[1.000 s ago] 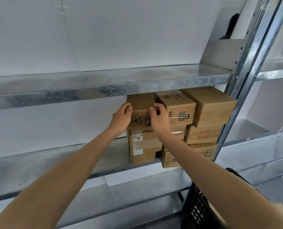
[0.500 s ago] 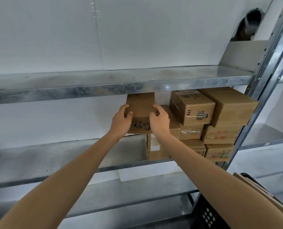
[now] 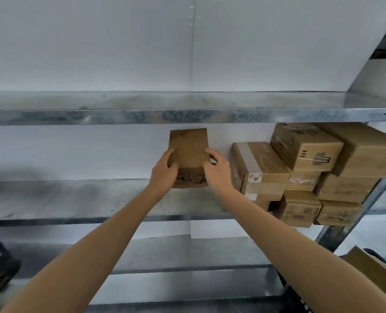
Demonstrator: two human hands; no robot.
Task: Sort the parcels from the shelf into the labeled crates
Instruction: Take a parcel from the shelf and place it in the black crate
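Both forearms are bare, no sleeves, and the left hand (image 3: 165, 170) and right hand (image 3: 218, 169) are ungloved

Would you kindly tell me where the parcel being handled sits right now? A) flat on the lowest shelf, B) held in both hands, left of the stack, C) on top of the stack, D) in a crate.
B: the left hand and right hand grip the parcel by its sides, apart from the stack.
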